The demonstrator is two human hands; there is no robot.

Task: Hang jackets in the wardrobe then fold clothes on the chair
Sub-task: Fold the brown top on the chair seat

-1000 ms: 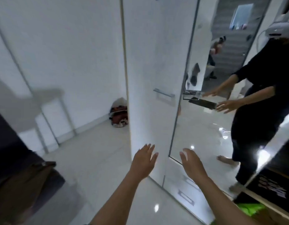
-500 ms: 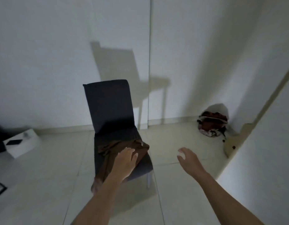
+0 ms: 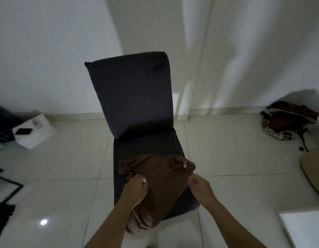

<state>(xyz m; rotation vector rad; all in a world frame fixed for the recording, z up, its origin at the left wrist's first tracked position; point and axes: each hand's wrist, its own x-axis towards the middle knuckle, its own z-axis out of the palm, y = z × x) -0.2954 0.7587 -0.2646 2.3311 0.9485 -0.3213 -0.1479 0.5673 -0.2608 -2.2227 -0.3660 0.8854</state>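
A dark chair (image 3: pixel 132 97) stands in the middle of the frame on a pale tiled floor (image 3: pixel 235 149), its back towards a white wall (image 3: pixel 47 51). The brown garment (image 3: pixel 162 183) lies crumpled on the front half of the seat, in the lower centre, and its lower part hangs over the seat's front edge. A small white label (image 3: pixel 184 164) shows near its upper right corner.

Both forearms come in from the bottom of the frame. The left hand (image 3: pixel 136 187) sits on the garment's left side, its fingers (image 3: pixel 137 178) curled into the folds there and grasping the cloth. The right hand (image 3: pixel 200 187) is at the garment's right edge, fingers clenched on the fabric in a pinch.

At the left of the frame, well apart from the chair, 1 white box (image 3: pixel 35 135) rests on the floor with a black phone (image 3: pixel 23 131) on top. At the right, against the wall, lies a reddish-brown bag (image 3: pixel 289 122).
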